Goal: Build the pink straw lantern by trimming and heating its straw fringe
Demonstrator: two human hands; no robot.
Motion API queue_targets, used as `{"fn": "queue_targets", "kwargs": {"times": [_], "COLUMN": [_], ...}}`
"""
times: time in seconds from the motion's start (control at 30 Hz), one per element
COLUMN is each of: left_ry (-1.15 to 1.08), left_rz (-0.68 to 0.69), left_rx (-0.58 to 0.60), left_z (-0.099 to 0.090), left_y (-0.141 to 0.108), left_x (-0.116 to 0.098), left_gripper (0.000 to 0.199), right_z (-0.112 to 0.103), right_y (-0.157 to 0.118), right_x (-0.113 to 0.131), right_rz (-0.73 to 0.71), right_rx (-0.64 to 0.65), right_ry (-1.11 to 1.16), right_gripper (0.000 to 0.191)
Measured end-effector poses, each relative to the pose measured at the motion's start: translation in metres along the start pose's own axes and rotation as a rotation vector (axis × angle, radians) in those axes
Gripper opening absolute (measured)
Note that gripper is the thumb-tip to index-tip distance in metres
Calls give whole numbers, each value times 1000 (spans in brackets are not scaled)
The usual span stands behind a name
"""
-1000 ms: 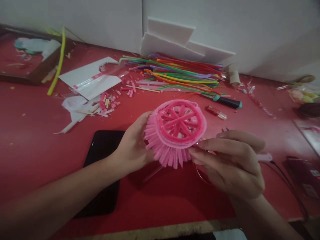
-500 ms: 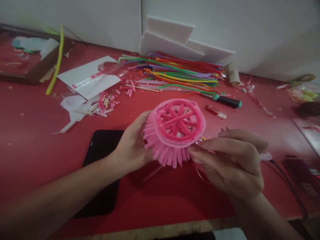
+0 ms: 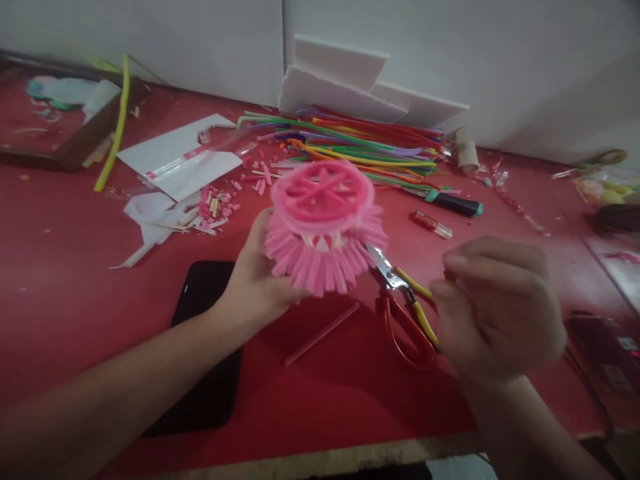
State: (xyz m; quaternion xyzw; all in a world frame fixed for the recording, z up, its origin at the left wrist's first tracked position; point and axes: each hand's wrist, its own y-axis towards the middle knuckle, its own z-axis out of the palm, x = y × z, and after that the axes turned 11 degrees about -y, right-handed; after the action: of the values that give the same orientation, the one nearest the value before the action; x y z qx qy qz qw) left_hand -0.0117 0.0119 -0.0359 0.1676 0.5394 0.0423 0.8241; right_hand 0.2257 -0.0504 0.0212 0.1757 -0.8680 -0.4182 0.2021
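Head view, and the left hand (image 3: 260, 270) has a firm hold — its thumb side against the near-left edge of a pink fringed piece (image 3: 325, 197), the other fingers tucked out of sight behind it. That piece is up off the red table (image 3: 320, 407), centre stage, tilted so its spoked ring faces up and the fringe fans out below. Over on the right, the right hand (image 3: 500, 307) is clear of the pink piece, fingers curled in towards the thumb. It's blurred — I can't tell whether those fingertips meet or pinch anything small. Just beside them lie the scissors (image 3: 395, 283), blade tips running up under the fringe, red and yellow handles towards the hand. A thin pink stick (image 3: 323, 333) rests below, the black phone (image 3: 207, 393) sits under the left forearm, and colourful pipe cleaners (image 3: 373, 152) spread behind.
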Motion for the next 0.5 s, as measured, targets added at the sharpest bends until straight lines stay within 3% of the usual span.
{"fn": "queue_targets", "kwargs": {"times": [0.07,0.13,0.27,0.5], "left_ry": [-84,-135,-182,-215], "left_rz": [-35,-50,-87,-159], "left_rx": [-111,-211,-250,-285], "left_z": [0,2,4,0], "left_y": [6,11,14,17], "left_x": [-1,-4,-7,-4], "left_gripper": [72,66,73,81], "right_z": [8,20,44,70], "right_y": [1,1,1,4], "right_x": [-5,-7,-5,12], "right_rz": [52,40,44,-17], "right_rx": [115,310,577,670], "right_ry": [-28,-52,-125,-244], "right_gripper": [25,15,15,15]}}
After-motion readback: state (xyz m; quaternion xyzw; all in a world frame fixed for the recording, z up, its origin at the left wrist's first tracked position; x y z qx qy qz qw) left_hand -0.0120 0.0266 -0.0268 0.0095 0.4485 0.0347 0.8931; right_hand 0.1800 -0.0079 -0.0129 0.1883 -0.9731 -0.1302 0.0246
